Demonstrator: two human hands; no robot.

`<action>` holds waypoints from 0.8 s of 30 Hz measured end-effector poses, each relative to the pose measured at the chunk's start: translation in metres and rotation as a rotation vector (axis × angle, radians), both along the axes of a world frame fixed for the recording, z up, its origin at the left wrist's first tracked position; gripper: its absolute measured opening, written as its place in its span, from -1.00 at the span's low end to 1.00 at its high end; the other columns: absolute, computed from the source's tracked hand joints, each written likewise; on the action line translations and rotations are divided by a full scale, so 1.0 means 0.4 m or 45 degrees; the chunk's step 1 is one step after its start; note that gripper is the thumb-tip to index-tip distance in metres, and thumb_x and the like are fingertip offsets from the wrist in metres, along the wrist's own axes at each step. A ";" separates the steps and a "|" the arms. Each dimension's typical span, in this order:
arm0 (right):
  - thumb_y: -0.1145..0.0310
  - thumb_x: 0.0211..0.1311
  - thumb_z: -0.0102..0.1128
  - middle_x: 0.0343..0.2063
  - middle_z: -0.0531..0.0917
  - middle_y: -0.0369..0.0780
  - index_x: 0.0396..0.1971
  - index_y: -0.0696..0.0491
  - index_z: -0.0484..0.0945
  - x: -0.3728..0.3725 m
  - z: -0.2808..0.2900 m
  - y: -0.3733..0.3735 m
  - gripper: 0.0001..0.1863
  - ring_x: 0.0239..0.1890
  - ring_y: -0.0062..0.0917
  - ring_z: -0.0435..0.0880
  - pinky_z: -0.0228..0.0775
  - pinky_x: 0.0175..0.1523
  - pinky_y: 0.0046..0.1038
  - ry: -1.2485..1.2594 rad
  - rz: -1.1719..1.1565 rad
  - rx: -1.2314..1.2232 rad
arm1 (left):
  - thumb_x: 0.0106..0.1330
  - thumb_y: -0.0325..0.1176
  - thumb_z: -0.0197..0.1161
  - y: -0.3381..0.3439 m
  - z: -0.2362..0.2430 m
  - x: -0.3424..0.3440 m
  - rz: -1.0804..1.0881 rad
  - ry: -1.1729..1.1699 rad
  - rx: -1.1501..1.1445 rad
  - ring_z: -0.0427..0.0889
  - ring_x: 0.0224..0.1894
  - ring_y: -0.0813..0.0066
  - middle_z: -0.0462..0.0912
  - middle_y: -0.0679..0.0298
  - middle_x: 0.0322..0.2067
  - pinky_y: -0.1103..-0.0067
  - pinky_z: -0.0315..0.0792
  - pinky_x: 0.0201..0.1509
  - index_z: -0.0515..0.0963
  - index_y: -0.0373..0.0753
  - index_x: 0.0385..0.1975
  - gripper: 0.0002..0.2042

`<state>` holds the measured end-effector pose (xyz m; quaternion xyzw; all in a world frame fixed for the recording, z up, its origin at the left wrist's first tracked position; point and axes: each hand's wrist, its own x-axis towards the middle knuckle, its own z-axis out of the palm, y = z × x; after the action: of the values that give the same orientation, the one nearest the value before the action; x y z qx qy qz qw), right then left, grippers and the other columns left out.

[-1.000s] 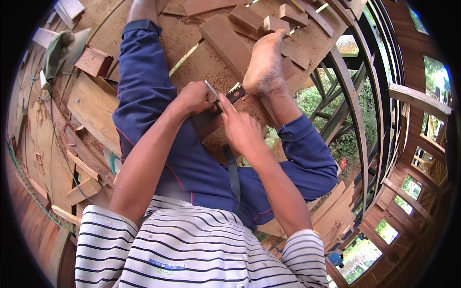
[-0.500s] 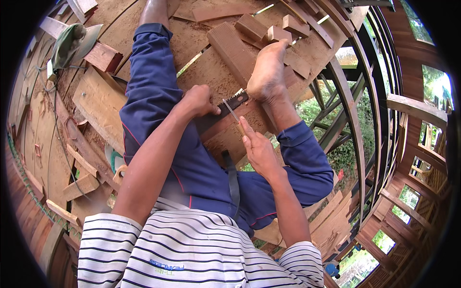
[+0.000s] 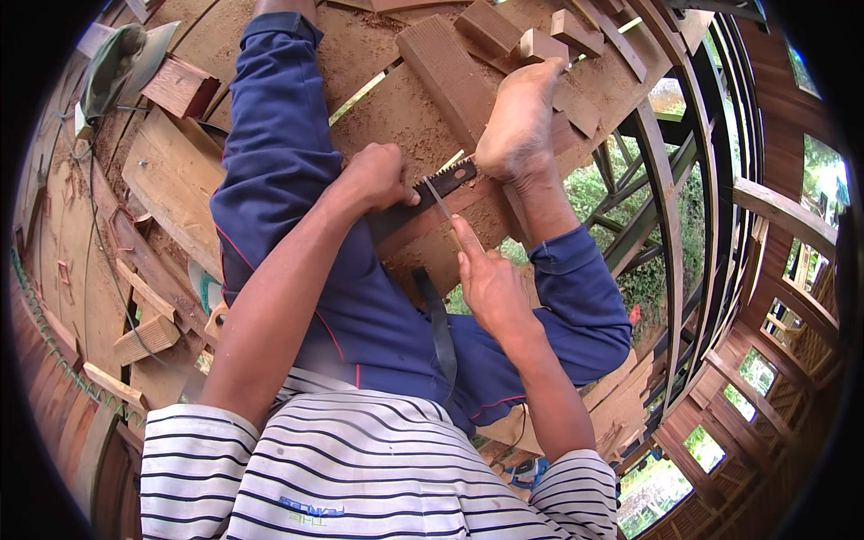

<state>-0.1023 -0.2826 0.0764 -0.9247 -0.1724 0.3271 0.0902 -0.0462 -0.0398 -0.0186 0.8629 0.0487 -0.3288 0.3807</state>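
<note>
My left hand (image 3: 376,180) grips a dark saw blade (image 3: 459,174), thumb on its face, with the teeth facing up. The blade lies across a reddish wooden piece (image 3: 472,200) between my legs, its far end beside my bare right foot (image 3: 517,126). My right hand (image 3: 486,283) holds a thin metal file (image 3: 436,197) by its handle, fingers wrapped round it and thumb along it, the file's tip at the toothed edge. A dark strap (image 3: 435,319) hangs below the blade over my trousers.
Offcuts (image 3: 486,31) and a thick board (image 3: 441,72) lie on the plank deck ahead. A green cap (image 3: 117,72), cord (image 3: 94,198) and boards (image 3: 175,180) are at left. At right, past the deck edge, dark framing (image 3: 630,207) stands over greenery (image 3: 675,270).
My right hand and the file have moved toward me and to the right since one second ago. My left hand stays on the blade. The view has shifted slightly.
</note>
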 end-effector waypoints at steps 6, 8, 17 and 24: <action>0.19 0.51 0.08 -0.40 0.70 0.15 0.53 -0.28 0.18 0.088 -0.009 0.108 -0.37 -0.28 0.19 0.73 0.58 -0.12 0.15 0.022 0.049 -0.053 | -0.07 -0.13 0.67 0.001 -0.032 -0.010 0.005 -0.071 -0.023 0.77 -0.30 -0.03 0.74 -0.09 -0.42 0.24 0.60 -0.18 0.73 -0.34 -0.45 -0.61; 0.19 0.51 0.09 -0.34 0.72 0.16 0.52 -0.24 0.22 0.137 -0.035 0.145 -0.38 -0.24 0.19 0.73 0.58 -0.09 0.12 -0.029 0.077 -0.006 | -0.07 -0.13 0.67 0.001 -0.040 -0.008 0.048 -0.146 -0.008 0.77 -0.33 -0.02 0.73 -0.08 -0.46 0.24 0.59 -0.21 0.72 -0.34 -0.48 -0.61; 0.29 0.55 -0.02 0.04 0.59 0.17 0.54 -0.13 0.22 0.075 0.023 0.029 -0.41 0.09 0.13 0.60 0.47 0.18 -0.05 -0.089 -0.277 0.705 | -0.07 -0.16 0.68 0.008 -0.027 0.008 -0.003 -0.061 -0.016 0.78 -0.33 0.06 0.74 -0.07 -0.44 0.27 0.60 -0.21 0.73 -0.35 -0.42 -0.61; 0.27 0.56 -0.02 -0.22 0.59 0.16 0.56 -0.21 0.18 -0.049 -0.026 0.009 -0.38 -0.20 0.21 0.63 0.47 -0.03 0.13 -0.058 -0.198 0.395 | -0.07 -0.19 0.69 0.011 -0.005 0.014 -0.003 0.046 -0.010 0.79 -0.23 0.08 0.78 -0.04 -0.35 0.31 0.63 -0.11 0.76 -0.32 -0.35 -0.62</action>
<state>-0.1221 -0.2789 0.0662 -0.9174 -0.1507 0.2676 0.2531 -0.0404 -0.0354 -0.0208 0.8554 0.0532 -0.3449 0.3827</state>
